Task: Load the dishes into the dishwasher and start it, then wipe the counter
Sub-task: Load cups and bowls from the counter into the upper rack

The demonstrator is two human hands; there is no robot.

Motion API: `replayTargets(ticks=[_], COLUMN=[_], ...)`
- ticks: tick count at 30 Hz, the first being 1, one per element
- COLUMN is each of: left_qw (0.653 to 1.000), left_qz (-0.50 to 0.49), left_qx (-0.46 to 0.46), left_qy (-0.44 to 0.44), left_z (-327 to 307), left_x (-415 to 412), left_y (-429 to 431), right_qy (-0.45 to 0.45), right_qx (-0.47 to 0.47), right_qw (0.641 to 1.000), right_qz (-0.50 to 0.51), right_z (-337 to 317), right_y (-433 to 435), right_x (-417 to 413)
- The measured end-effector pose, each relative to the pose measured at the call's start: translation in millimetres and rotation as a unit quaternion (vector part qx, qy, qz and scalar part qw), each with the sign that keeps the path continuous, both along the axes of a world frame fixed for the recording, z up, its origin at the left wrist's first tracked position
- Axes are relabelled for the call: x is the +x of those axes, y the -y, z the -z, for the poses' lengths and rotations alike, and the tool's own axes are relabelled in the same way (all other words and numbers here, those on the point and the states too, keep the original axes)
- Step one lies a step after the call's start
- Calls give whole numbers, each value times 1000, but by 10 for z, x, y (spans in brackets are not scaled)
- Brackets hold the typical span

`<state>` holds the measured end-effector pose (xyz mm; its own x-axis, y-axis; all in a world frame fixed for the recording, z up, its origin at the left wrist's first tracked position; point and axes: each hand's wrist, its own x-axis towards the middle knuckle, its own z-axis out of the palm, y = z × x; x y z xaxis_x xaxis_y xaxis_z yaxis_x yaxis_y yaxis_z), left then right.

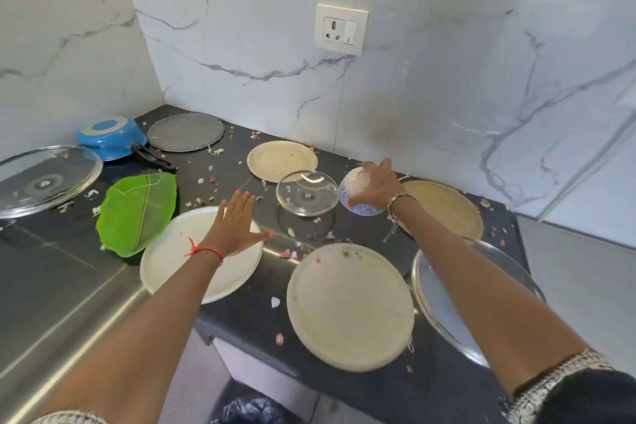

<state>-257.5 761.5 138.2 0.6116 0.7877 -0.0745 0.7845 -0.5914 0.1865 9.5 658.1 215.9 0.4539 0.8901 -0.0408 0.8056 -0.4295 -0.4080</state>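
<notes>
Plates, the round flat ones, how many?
5: grey plate back left, small cream plate mid-back, tan plate far right, white plate under left hand, big cream plate nearest.

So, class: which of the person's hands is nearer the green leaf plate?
Left. The left hand hovers just right of the green plate, over a white plate; the right hand grips a bowl far to its right.

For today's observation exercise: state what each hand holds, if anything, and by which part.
The right hand grips a small bowl by its outer wall. The left hand holds nothing, fingers spread over a white plate.
</notes>
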Motion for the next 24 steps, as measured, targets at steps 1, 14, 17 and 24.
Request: replayTargets(ticks=[1,14,17,24], left_qw=[1000,999,997,997], left_qz=[4,31,47,65], left_qx=[1,25,51,17], left_qy=[1,19,35,28], left_z=[4,-42,-12,197], left_x=[-51,-856,-1041,-1594], left_y=[131,1889,2214,3213], right_qy=[-3,9,9,-26], right_qx=[1,-40,-53,-45], right_qw=[1000,997,996,997], right_qz=[-4,-67,-67,-48], right_z=[12,68,170,477], right_y=[116,1767,2118,3187], right_x=[-86,-1231,-1490,-2200])
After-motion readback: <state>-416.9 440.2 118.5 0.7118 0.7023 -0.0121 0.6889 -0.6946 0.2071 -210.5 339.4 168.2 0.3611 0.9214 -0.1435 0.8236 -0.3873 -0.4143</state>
